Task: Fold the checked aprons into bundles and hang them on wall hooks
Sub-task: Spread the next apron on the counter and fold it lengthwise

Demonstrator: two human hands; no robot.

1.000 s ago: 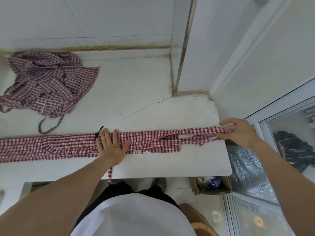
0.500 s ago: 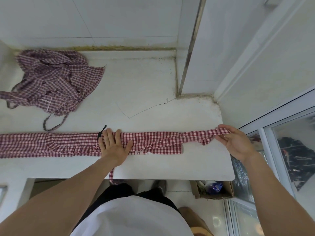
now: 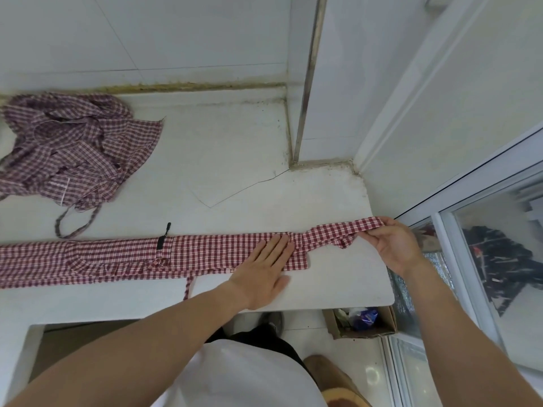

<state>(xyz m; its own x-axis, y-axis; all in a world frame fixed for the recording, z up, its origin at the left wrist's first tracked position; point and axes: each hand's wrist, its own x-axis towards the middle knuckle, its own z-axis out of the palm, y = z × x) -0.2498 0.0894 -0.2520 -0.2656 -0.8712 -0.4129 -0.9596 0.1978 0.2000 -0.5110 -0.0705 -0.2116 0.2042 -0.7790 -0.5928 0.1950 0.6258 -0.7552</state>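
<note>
Folded apron (image 3: 123,257) lies as a long narrow strip across the desk (image 3: 235,160), running from the left edge of the frame to right of centre. Left hand (image 3: 264,268) lies flat on the strip's right part, fingers straight and together, pressing it down, gripping nothing. Right hand (image 3: 395,248) at the strip's far right end, over the desk edge, pinches the strap (image 3: 346,229) between thumb and fingers, strap lifted slightly off the desk. A thin tie (image 3: 188,286) hangs off the front edge below the strip. Black clip (image 3: 161,240) sits on the strip, centre-left. Second apron (image 3: 73,148) crumpled in the upper left, well apart. Cardboard box (image 3: 361,321) on the floor, lower right, below the desk corner.
</note>
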